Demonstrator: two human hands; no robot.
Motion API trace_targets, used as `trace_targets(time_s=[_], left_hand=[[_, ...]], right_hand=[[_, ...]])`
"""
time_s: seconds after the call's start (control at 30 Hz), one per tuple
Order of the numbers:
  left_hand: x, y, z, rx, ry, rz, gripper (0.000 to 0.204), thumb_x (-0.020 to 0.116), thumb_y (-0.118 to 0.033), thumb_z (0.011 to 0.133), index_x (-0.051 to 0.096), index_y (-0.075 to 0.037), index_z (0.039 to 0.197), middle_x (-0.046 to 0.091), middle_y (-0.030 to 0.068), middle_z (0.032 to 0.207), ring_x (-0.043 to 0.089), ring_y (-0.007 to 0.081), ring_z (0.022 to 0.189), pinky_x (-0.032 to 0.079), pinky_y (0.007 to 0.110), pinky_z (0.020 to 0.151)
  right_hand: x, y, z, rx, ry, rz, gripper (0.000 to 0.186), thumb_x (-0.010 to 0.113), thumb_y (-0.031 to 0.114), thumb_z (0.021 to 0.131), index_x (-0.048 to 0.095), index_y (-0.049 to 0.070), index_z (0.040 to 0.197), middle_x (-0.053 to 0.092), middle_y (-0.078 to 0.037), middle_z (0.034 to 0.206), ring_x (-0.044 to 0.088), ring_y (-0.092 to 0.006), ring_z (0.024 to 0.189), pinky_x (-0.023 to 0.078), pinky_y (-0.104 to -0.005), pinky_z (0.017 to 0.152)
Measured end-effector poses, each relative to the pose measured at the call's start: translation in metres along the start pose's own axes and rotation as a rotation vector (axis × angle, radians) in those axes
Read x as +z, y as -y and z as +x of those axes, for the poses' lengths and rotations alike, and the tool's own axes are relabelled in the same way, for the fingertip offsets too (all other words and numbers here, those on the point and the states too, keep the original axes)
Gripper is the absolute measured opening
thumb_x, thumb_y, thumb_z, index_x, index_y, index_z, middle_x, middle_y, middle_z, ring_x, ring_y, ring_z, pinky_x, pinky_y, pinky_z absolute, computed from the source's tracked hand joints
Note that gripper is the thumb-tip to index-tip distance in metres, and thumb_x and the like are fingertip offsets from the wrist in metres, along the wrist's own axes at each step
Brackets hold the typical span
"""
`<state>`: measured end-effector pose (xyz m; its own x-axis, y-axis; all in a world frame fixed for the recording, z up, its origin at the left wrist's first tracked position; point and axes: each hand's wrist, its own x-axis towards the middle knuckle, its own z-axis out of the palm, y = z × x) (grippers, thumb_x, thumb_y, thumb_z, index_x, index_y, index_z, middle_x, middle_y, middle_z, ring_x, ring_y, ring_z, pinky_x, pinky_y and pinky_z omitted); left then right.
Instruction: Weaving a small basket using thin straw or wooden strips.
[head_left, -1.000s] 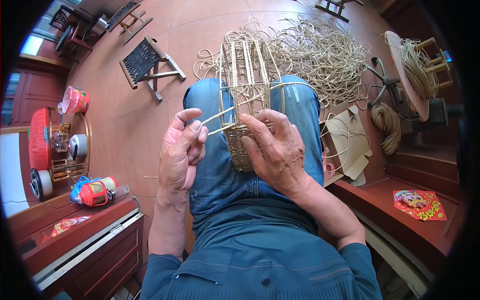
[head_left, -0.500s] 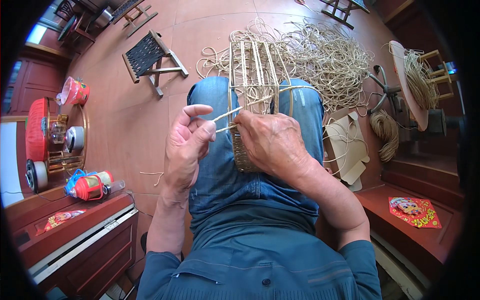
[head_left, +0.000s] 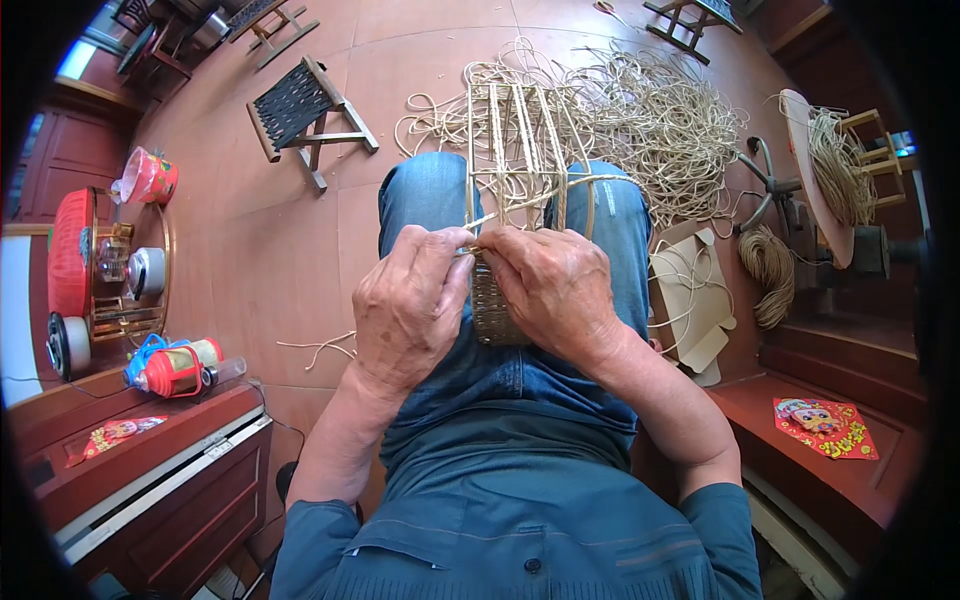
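Observation:
Between my knees stands a narrow frame (head_left: 470,135) of thin rods, with cords strung along its length. Its near end carries a tightly woven cord section (head_left: 496,300). My left hand (head_left: 412,300) is closed at the frame's left edge, thumb and forefinger pinching the pale cord (head_left: 484,219). Right beside it, my right hand (head_left: 555,290) bends over the top of the weave, fingertips pressed together on cord at the same edge. The two hands' fingertips nearly meet and hide the exact crossing. From there the cord slants up to the right across the frame and over my right knee.
A big tangle of loose cord (head_left: 660,130) spreads over the floor beyond my right knee. An opened cardboard box (head_left: 690,300) and a cord coil (head_left: 768,270) lie at right. A folding stool (head_left: 300,105) stands ahead left; a red thermos (head_left: 180,368) lies on the left cabinet.
My left hand has come in from the left, turned palm down and met the right hand at the frame's edge. The cord loop it held out has been drawn in. My right hand stays nearly in place.

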<state>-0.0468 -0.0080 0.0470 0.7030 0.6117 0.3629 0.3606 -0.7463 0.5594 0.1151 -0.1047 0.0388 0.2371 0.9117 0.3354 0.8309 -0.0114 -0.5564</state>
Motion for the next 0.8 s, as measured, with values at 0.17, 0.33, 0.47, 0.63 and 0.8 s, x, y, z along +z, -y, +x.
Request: trace_targets(time_s=[0.17,0.33,0.47,0.63,0.8], left_hand=[[-0.004,-0.001,0.006,0.044,0.038,0.033,0.013,0.073,-0.008,0.092,0.066,-0.009,0.103,0.063,0.0102,0.093,0.069,0.0312,0.077,0.054,0.043,0.067],[-0.001,0.003,0.01,-0.021,0.024,-0.075,0.011,0.074,0.0,0.086,0.067,-0.003,0.094,0.059,0.0064,0.079,0.059,0.0178,0.063,0.048,0.033,0.06],[-0.003,0.006,0.009,-0.154,0.025,-0.166,0.01,0.072,0.002,0.085,0.065,-0.002,0.091,0.055,0.0043,0.077,0.05,0.0115,0.061,0.043,0.029,0.058],[-0.003,0.007,0.01,-0.173,0.013,-0.19,0.009,0.071,0.003,0.086,0.065,-0.001,0.091,0.056,0.0035,0.078,0.049,0.0092,0.062,0.042,0.027,0.058],[-0.005,0.008,0.012,-0.188,0.062,-0.165,0.007,0.072,0.002,0.088,0.066,-0.001,0.09,0.057,0.0014,0.078,0.049,0.0078,0.062,0.042,0.026,0.057]], right_hand=[[0.0,-0.001,-0.001,-0.015,-0.02,0.013,0.005,0.067,0.014,0.096,0.07,0.011,0.097,0.073,-0.012,0.079,0.072,-0.0315,0.075,0.055,-0.0439,0.07],[0.0,0.002,0.0,0.006,0.008,0.016,0.007,0.067,0.014,0.096,0.072,0.011,0.099,0.073,-0.012,0.08,0.073,-0.0313,0.076,0.055,-0.0437,0.073],[0.002,0.004,-0.001,0.013,-0.023,0.034,0.007,0.067,0.015,0.096,0.072,0.011,0.099,0.073,-0.012,0.08,0.073,-0.0313,0.076,0.056,-0.0437,0.074],[0.002,0.004,0.001,0.021,-0.003,0.024,0.011,0.073,0.02,0.096,0.076,0.009,0.099,0.075,-0.011,0.085,0.073,-0.0312,0.075,0.056,-0.0422,0.069],[0.005,0.009,0.007,0.07,-0.02,0.018,0.016,0.071,0.023,0.096,0.072,0.01,0.088,0.073,-0.012,0.078,0.073,-0.0314,0.073,0.056,-0.0433,0.067]])
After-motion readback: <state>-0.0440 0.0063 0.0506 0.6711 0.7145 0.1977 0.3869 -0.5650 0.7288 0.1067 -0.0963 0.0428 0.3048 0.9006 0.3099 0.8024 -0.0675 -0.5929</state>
